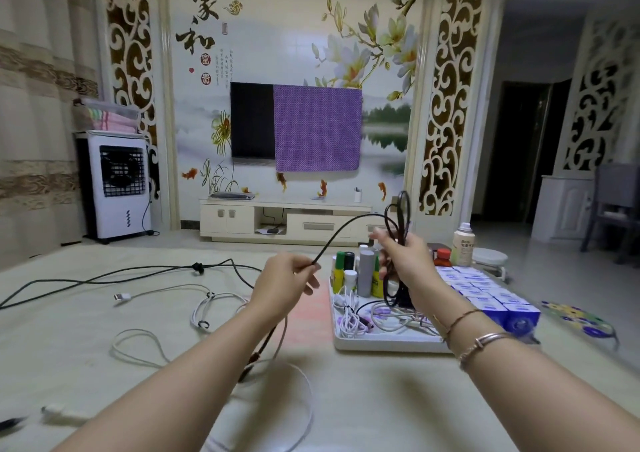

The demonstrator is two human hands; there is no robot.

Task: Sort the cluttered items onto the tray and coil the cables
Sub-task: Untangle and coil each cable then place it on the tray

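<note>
My right hand (405, 261) grips a bunch of loops of a black cable (349, 224), held up above the white tray (381, 342). The loops stick out above and below the fist. My left hand (289, 280) pinches the same cable's free stretch, which arcs between both hands and drops below the left hand. Coiled white cables (353, 323) lie in the tray's near part, with small bottles (365, 273) upright at its far end and blue boxes (491, 304) along its right side.
Loose on the table to the left lie a long black cable (121, 273), a white USB cable (166, 290) and a white loop (138, 346). A white spray can (463, 245) stands behind the tray. A patterned mat (576, 316) lies right.
</note>
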